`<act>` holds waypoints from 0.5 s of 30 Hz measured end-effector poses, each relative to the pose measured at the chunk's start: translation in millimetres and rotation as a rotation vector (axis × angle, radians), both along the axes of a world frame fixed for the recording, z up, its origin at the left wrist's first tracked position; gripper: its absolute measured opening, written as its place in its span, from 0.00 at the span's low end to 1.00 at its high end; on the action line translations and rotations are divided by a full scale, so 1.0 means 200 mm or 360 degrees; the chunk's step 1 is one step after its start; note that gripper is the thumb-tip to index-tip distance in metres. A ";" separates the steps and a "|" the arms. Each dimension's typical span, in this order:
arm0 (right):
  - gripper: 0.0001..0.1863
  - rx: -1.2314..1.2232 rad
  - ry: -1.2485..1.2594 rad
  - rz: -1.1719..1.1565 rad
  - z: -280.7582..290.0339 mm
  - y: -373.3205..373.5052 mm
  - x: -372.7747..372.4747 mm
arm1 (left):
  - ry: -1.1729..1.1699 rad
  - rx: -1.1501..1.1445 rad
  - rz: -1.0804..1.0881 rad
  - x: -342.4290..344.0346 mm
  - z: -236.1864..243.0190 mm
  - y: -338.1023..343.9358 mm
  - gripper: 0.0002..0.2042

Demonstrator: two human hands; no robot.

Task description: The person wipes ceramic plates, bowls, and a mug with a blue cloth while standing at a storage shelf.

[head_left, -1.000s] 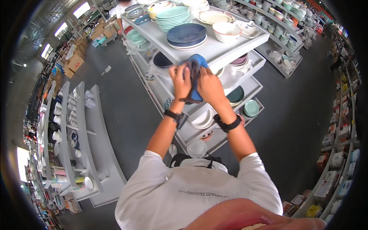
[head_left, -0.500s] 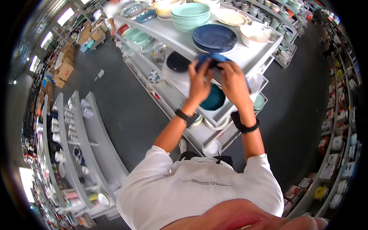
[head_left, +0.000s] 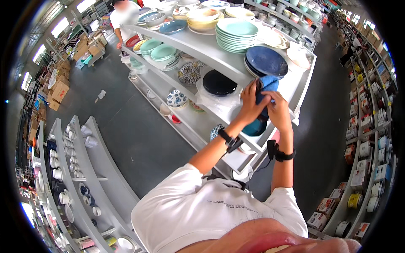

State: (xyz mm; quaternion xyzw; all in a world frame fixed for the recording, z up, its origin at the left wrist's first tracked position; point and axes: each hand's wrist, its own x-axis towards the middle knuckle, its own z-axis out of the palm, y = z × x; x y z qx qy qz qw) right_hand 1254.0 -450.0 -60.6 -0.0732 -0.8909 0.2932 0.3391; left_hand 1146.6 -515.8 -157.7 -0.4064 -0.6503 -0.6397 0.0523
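Above the front corner of the shelf rack, my left hand [head_left: 251,103] and my right hand [head_left: 279,111] meet over a bunched blue cloth [head_left: 271,82]. Fingers of both hands are bent and closed around it. A small dark piece [head_left: 260,98] shows between them; its kind is mostly hidden. Just beyond the cloth is a stack of dark blue plates [head_left: 266,61] on the top shelf. Lower down, under my hands, lies a teal bowl [head_left: 255,127]. Left of my left hand, a black plate [head_left: 219,82] rests on white wrapping.
The grey rack [head_left: 202,48] carries mint plates [head_left: 237,28], yellow bowls [head_left: 203,17] and a white bowl [head_left: 298,55]. Another person [head_left: 124,20] stands at its far left end. Shelving [head_left: 107,168] stands at left, boxed goods [head_left: 360,175] at right. A cable hangs by my right wrist.
The view has shifted, so the rack sits differently in it. My hands have come closer together around the cloth, and the cloth has turned more upright.
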 end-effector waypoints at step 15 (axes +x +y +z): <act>0.11 0.0478 0.0058 -0.0492 -0.17 0.29 0.05 | 0.0630 -0.0256 0.0543 -0.06 0.13 -0.08 0.26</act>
